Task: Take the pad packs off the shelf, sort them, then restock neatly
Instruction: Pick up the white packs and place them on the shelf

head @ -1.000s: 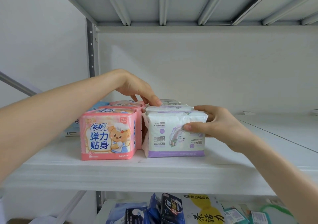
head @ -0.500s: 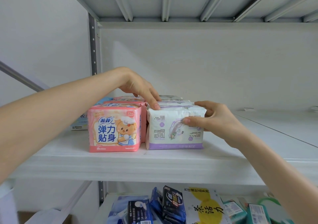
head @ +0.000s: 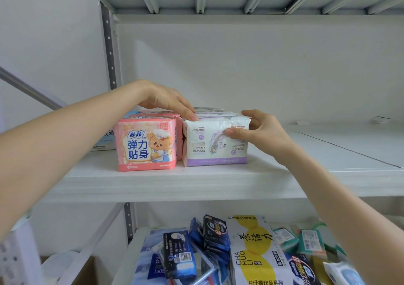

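A pink pad pack [head: 146,145] with a bear picture stands at the front of the white shelf [head: 196,182], with more pink packs in a row behind it. Right beside it stands a white and purple pad pack [head: 209,147], also heading a row. My left hand [head: 166,101] reaches over the pink row, its fingertips pressing on the top left edge of the white and purple pack. My right hand [head: 260,131] grips that pack's right side, thumb across its front face and fingers curled over its top.
A pale blue pack [head: 105,140] lies at the back left, mostly hidden by my left arm. The shelf stretches bare to the right. The lower shelf holds a jumble of dark blue packs [head: 181,254], a white and yellow bag [head: 253,249] and green packs [head: 306,241].
The white and purple pack has been pushed slightly back and squared beside the pink row. Both hands stay on it. The view has tilted down a little.
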`<state>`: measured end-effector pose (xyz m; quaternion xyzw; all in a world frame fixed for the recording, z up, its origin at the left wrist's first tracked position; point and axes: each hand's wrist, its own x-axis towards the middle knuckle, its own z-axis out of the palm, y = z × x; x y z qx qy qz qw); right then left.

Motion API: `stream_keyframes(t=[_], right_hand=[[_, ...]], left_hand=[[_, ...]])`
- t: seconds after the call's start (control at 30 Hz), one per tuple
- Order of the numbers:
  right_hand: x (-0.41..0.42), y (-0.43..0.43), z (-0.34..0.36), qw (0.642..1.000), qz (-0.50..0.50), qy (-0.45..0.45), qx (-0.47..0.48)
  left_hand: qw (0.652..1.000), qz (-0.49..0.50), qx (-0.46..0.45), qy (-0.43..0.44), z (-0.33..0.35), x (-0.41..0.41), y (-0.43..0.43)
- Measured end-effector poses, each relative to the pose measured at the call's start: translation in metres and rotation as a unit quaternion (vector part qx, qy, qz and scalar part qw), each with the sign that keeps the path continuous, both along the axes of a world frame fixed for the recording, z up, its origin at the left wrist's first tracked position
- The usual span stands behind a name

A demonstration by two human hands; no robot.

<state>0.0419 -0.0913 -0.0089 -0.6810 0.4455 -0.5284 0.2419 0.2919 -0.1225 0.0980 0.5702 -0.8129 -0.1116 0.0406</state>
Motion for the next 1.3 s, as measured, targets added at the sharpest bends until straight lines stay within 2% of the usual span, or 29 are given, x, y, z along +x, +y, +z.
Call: stream_keyframes(t=[0.2,0.4,0.63,0.8,1.1,1.3], right_hand=[[0.003,0.018,-0.009,0.983,-0.131,0.084,-0.100],[-0.012,0.051,-0.026,0.932,-0.203,0.240,-0.181],[-0.055,0.104,-0.060,0.883,-0.225,0.351,-0.217],[-0.089,0.150,-0.101,0.855,-0.211,0.425,-0.207],[-0.149,0.235,-0.212,0.850,-0.177,0.483,-0.111],[-0.189,0.292,-0.291,0.845,-0.190,0.499,-0.036]], left_hand=[[0.991,0.014,-0.129,0.031,-0.002,0.004,0.024],[0.958,0.004,-0.283,0.042,-0.020,-0.004,0.078],[0.920,-0.002,-0.391,-0.035,-0.078,-0.045,0.155],[0.915,0.027,-0.397,-0.063,-0.159,-0.084,0.212],[0.929,0.067,-0.346,-0.110,-0.310,-0.158,0.289],[0.939,0.049,-0.318,-0.117,-0.395,-0.197,0.335]])
